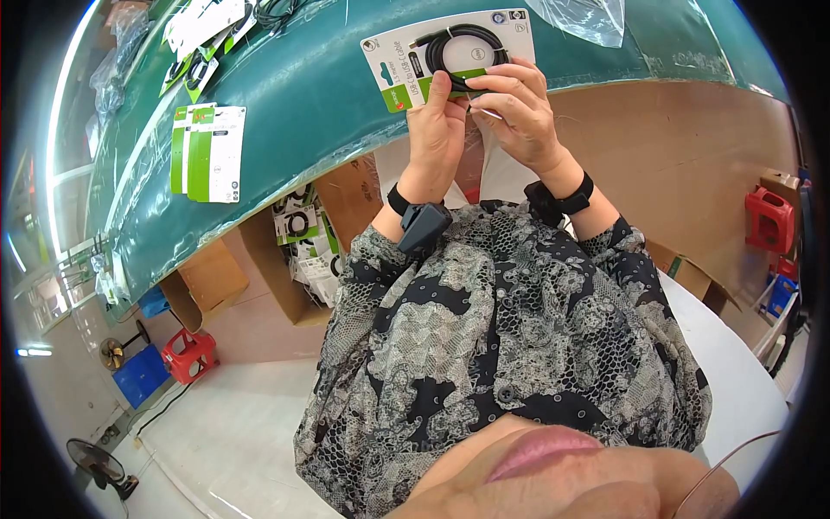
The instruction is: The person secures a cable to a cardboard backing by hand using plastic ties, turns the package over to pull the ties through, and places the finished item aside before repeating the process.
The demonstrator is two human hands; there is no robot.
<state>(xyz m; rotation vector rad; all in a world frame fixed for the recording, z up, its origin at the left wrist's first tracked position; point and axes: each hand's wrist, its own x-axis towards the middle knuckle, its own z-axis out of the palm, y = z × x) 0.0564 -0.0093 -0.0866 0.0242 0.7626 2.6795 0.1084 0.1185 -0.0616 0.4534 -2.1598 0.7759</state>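
Held up over the table's near edge is a white and green cardboard cable card [391, 54] with a coiled black cable [430, 54] on its face. My left hand [435, 134] is closed on the card's lower edge, thumb pointing up beside the coil. My right hand [526, 112] curls over the coil's lower right, its fingers pinched at the black cable. Something thin and dark shows between the two hands, too small to name. Part of the card's lower right is hidden behind my right fingers.
On the green table mat [303, 95], a few flat cards [226, 156] lie overlapping at left. More carded cables [201, 69] are piled behind them, and a clear plastic bag [588, 19] lies at the far right. Below the table edge, an open cardboard box [266, 259] contains several carded cables.
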